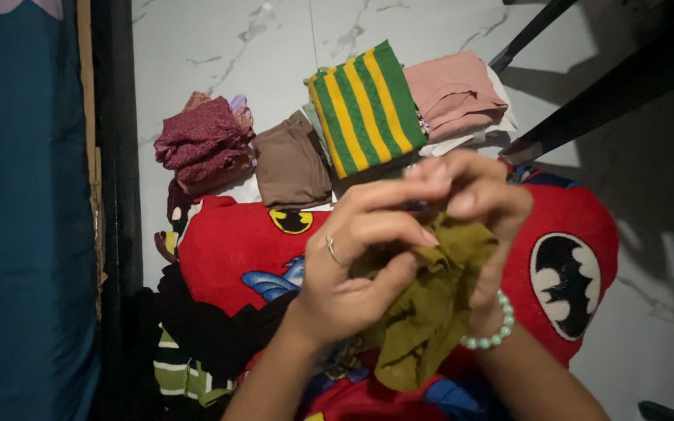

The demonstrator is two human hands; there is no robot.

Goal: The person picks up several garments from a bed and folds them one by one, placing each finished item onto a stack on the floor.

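Note:
Both hands hold a small olive-green cloth [431, 312] bunched up in front of me. My left hand [352, 265], with a ring on one finger, pinches its upper left part. My right hand [473, 199], with a pale green bead bracelet at the wrist, grips the top of the cloth from the right. The cloth hangs down between my wrists. Under the hands lies a red garment [228, 249] with black and yellow bat emblems.
On the white marble floor [204, 47] lie folded piles: a maroon cloth [204, 144], a brown one [290, 164], a green-and-yellow striped one [364, 105], and a pink one [454, 93]. A teal mattress [17, 210] runs along the left. Dark furniture legs [610, 90] cross the upper right.

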